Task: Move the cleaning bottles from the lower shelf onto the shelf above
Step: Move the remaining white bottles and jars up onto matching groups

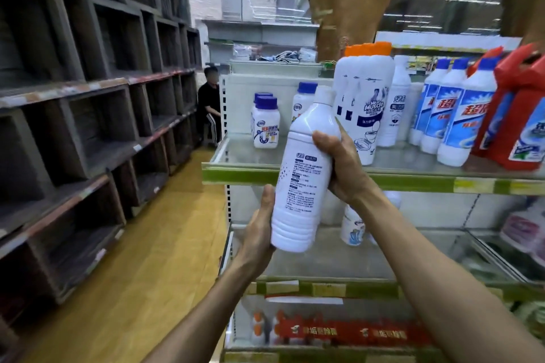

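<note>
Behind both hands runs the upper shelf (295,175), its green front edge passing between them. Beyond the right hand's knuckles on that shelf stand the orange-capped bottles (364,103) (tall, white, upright), with blue-capped bottles (460,115) and red jugs (519,115) further off to its right. The lower shelf (324,262) lies beneath the right forearm, with a small bottle (352,228) on it. The white bottle (300,174) is held in the air in front of the upper shelf's edge, long axis nearly upright, cap leaning up and to the right, printed back label facing the camera. The right hand (342,165) wraps its upper body; the left hand (259,230) cups its base.
</note>
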`<state>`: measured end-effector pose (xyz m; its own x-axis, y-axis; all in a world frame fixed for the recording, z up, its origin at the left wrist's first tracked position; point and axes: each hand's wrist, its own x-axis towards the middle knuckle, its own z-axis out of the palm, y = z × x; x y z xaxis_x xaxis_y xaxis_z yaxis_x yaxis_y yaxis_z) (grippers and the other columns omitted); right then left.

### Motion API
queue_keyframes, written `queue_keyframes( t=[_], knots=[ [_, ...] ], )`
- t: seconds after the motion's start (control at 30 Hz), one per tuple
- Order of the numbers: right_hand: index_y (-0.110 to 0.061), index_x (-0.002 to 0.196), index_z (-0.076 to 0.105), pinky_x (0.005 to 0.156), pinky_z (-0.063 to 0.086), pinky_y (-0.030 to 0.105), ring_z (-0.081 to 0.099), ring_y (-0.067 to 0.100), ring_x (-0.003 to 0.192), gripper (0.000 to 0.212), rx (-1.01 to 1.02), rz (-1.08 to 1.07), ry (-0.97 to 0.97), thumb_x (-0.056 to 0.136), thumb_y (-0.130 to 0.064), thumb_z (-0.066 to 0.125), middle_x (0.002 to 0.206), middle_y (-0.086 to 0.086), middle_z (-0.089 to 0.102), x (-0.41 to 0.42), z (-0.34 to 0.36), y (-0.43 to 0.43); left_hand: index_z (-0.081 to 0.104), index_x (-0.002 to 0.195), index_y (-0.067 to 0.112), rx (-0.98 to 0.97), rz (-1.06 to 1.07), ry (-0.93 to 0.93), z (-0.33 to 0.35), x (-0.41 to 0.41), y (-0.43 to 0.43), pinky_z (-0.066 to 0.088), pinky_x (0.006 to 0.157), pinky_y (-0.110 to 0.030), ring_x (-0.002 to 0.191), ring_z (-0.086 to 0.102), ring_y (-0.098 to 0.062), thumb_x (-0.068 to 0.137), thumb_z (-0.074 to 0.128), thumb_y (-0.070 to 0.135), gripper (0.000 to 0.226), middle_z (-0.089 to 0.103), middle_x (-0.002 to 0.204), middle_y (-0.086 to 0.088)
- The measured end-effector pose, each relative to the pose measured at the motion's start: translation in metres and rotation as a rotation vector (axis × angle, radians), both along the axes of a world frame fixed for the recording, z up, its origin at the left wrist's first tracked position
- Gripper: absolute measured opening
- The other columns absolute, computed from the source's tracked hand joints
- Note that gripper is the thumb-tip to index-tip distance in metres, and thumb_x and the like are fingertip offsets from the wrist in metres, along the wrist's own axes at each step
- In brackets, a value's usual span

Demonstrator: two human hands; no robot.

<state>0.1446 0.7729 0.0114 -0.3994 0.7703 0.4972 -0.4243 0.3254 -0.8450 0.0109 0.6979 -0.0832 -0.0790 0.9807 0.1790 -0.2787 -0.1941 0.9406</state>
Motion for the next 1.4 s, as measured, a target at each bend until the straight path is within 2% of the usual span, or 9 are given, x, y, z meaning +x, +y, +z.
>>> queue_keyframes(
  t=[0.2, 0.3, 0.43, 0.6, 0.83, 1.07, 1.17, 1.3, 1.4],
  knots=[
    [-0.021, 0.131, 0.049, 0.077, 0.060, 0.039, 0.073, 0.018, 0.091, 0.068, 0.021, -0.189, -0.005, 0.072, -0.043, 0.076, 0.107, 0.004, 0.073, -0.002, 0.015, 0.002, 0.064, 0.113, 0.018, 0.202, 0.374, 0.201, 0.006, 0.012, 0.005, 0.058, 0.086, -0.046, 0.100, 0.071, -0.018, 0.084, 0.048, 0.073, 0.064, 0.074, 0.106, -0.002],
    [-0.015, 0.127, 0.054, 0.070, 0.060, 0.033, 0.074, 0.016, 0.081, 0.061, 0.015, -0.338, 0.041, 0.075, -0.038, 0.078, 0.103, 0.008, 0.072, -0.004, 0.027, 0.002, 0.060, 0.111, 0.019, 0.259, 0.441, 0.231, 0.014, 0.016, 0.011, 0.058, 0.071, -0.030, 0.086, 0.070, -0.004, 0.074, 0.056, 0.071, 0.064, 0.072, 0.098, 0.004],
    [-0.015, 0.102, 0.064, 0.067, 0.058, 0.039, 0.068, 0.022, 0.075, 0.032, 0.005, -0.304, 0.119, 0.076, -0.032, 0.072, 0.088, 0.008, 0.069, 0.003, 0.043, 0.009, 0.062, 0.112, 0.016, 0.218, 0.336, 0.156, 0.021, 0.021, 0.017, 0.059, 0.083, -0.042, 0.100, 0.071, -0.025, 0.076, 0.052, 0.081, 0.075, 0.073, 0.105, -0.011],
    [-0.013, 0.108, 0.060, 0.078, 0.054, 0.046, 0.060, 0.034, 0.085, 0.045, -0.146, 0.044, 0.160, 0.071, -0.036, 0.071, 0.105, 0.023, 0.057, 0.015, 0.055, 0.021, 0.066, 0.113, 0.006, 0.050, 0.153, -0.094, 0.043, 0.016, 0.026, 0.047, 0.104, -0.056, 0.115, 0.064, -0.037, 0.086, 0.030, 0.070, 0.078, 0.071, 0.117, -0.019],
    [-0.020, 0.104, 0.069, 0.091, 0.042, 0.053, 0.054, 0.035, 0.097, 0.045, -0.184, 0.198, 0.220, 0.063, -0.037, 0.077, 0.103, 0.016, 0.061, 0.020, 0.056, 0.033, 0.058, 0.132, 0.007, 0.053, -0.009, -0.018, 0.046, 0.022, 0.035, 0.043, 0.108, -0.058, 0.123, 0.061, -0.037, 0.087, 0.033, 0.070, 0.080, 0.067, 0.128, -0.017],
    [-0.017, 0.105, 0.065, 0.068, 0.059, 0.033, 0.070, 0.021, 0.069, 0.030, -0.121, 0.174, 0.231, 0.078, -0.030, 0.059, 0.083, 0.005, 0.073, 0.041, 0.058, 0.037, 0.053, 0.131, 0.003, 0.213, -0.195, 0.109, 0.039, 0.036, 0.046, 0.055, 0.093, -0.054, 0.114, 0.065, -0.041, 0.052, 0.080, 0.074, 0.110, 0.066, 0.126, -0.022],
    [-0.017, 0.091, 0.072, 0.067, 0.059, 0.033, 0.071, 0.022, 0.068, 0.021, -0.087, 0.138, 0.173, 0.082, -0.029, 0.058, 0.081, 0.006, 0.073, 0.056, 0.063, 0.039, 0.062, 0.120, 0.012, 0.266, -0.129, 0.118, 0.038, 0.056, 0.055, 0.056, 0.091, -0.052, 0.106, 0.068, -0.036, 0.053, 0.084, 0.067, 0.090, 0.072, 0.117, -0.016],
    [-0.011, 0.114, 0.062, 0.076, 0.059, 0.040, 0.070, 0.025, 0.082, 0.040, -0.020, -0.129, 0.043, 0.089, -0.043, 0.061, 0.097, 0.014, 0.070, 0.089, 0.086, 0.044, 0.067, 0.112, 0.019, 0.308, -0.084, 0.100, 0.050, 0.094, 0.068, 0.054, 0.093, -0.055, 0.104, 0.069, -0.033, 0.065, 0.082, 0.058, 0.063, 0.074, 0.114, -0.013],
    [-0.008, 0.107, 0.066, 0.091, 0.056, 0.046, 0.067, 0.027, 0.096, 0.038, 0.050, -0.326, 0.000, 0.093, -0.043, 0.061, 0.109, 0.018, 0.069, 0.122, 0.108, 0.054, 0.065, 0.116, 0.015, 0.334, -0.070, 0.163, 0.065, 0.121, 0.083, 0.056, 0.093, -0.050, 0.106, 0.070, -0.031, 0.071, 0.074, 0.048, 0.056, 0.074, 0.113, -0.009]
  ],
)
